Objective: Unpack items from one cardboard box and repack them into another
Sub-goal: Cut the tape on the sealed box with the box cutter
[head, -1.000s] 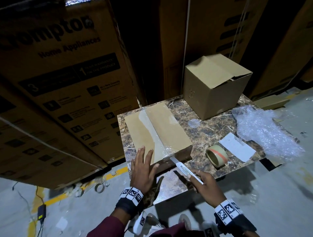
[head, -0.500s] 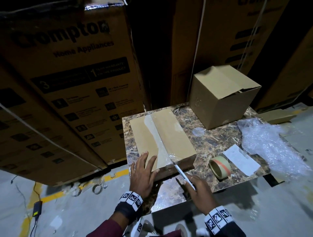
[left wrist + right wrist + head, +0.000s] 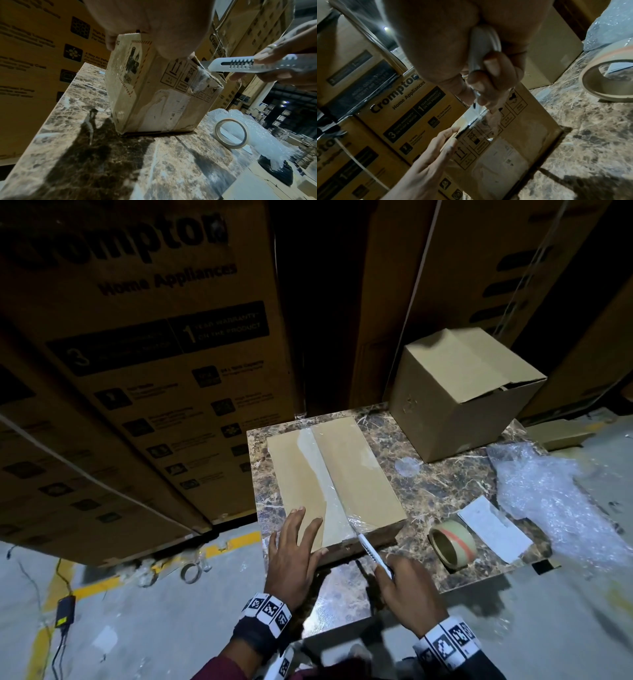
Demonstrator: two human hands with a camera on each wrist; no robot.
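The left hand (image 3: 293,556) is laid flat with fingers spread on the near end of the taped cardboard box (image 3: 363,474), which lies on the marble-patterned table (image 3: 442,498); the right hand (image 3: 407,594) is curled round a white utility knife (image 3: 371,553), whose tip is set at the near end of the clear tape seam (image 3: 325,470) running along the box top; on the box's near side, handling pictograms with upward arrows (image 3: 176,67) and a pale label (image 3: 164,106) are seen, the label's text too blurred to be read. Just right of the box a roll of tape (image 3: 452,542) stands on edge; beside it a white slip of paper (image 3: 493,527) and crumpled bubble wrap (image 3: 555,498) are laid. At the far right corner a second cardboard box (image 3: 459,392) stands with flaps loosely folded. Behind, large cartons (image 3: 144,364) are stacked, printed "Crompton Home Appliances", "3" and "1 YEAR WARRANTY ON THE PRODUCT".
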